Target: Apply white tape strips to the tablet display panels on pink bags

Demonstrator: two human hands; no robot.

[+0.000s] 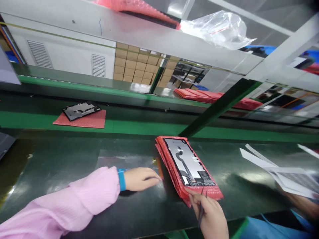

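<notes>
My left hand [141,178] lies flat on the dark green bench, fingers stretched toward a stack of red bubble-wrap sheets [174,172], holding nothing. On that stack rests a grey panel [188,162] with a black flex cable. My right hand [211,215] is closed around thin tweezers [202,207], whose tips point at the panel's near edge. A pink sleeve and a blue wristband [121,179] cover my left arm.
A second panel [79,110] sits on a red bubble sheet [82,120] on the green conveyor at the back left. Peeled white film strips [264,162] lie at the right. Another person's hand holding a sheet [296,179] shows at the right edge. More red sheets [199,94] lie behind.
</notes>
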